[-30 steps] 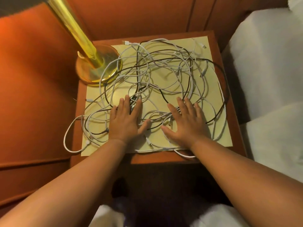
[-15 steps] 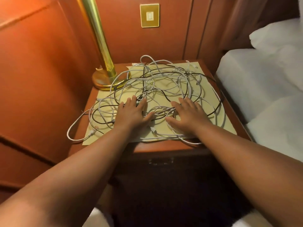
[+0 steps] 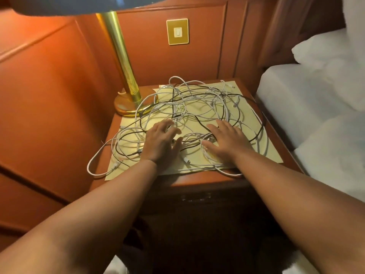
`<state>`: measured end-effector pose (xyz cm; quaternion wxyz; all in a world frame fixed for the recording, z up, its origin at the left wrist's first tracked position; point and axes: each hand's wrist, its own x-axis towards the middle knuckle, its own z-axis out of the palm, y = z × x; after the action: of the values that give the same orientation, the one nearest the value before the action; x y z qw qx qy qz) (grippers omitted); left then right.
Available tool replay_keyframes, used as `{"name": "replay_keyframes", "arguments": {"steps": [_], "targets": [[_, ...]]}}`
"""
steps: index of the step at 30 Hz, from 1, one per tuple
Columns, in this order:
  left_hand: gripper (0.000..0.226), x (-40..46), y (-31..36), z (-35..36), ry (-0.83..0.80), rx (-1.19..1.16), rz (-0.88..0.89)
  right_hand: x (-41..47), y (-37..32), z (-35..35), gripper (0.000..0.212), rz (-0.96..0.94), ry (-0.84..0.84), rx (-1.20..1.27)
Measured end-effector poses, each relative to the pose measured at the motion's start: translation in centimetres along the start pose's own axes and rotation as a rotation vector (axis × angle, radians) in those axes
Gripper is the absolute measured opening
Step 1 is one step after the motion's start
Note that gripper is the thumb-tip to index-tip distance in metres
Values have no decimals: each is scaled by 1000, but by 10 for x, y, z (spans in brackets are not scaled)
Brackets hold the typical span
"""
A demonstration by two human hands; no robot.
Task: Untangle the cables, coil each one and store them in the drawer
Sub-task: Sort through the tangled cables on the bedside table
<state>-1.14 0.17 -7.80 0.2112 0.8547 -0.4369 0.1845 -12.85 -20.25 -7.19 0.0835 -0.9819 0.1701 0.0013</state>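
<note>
Untangling not yet begun: left hand and right hand rest flat, fingers spread, on tangled cables; next, find one free end.

**Warm lamp light, dim edges**

The scene is dim and orange-tinted. Light falls from the lamp shade at top left, brightest on the yellow paper, where the cables cast thin shadows. The brass pole carries a glare streak. The drawer front lies in deep shadow. The left hand is slightly blurred. Wide-angle bending shows at the edges.
</note>
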Motion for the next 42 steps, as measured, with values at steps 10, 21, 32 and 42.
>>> {"name": "replay_keyframes", "arguments": {"steps": [10,21,32,42], "targets": [[14,0,1,-6,144,-264,1,-9,2,0,49,-58,300,171],[17,19,51,-47,-476,-398,-234,-29,10,-42,13,-185,360,74],[15,14,113,-66,-465,-770,-370,-57,0,-106,16,-423,598,199],[31,17,112,-100,-411,-1188,-623,-80,-8,-126,57,-4,191,361]]}}
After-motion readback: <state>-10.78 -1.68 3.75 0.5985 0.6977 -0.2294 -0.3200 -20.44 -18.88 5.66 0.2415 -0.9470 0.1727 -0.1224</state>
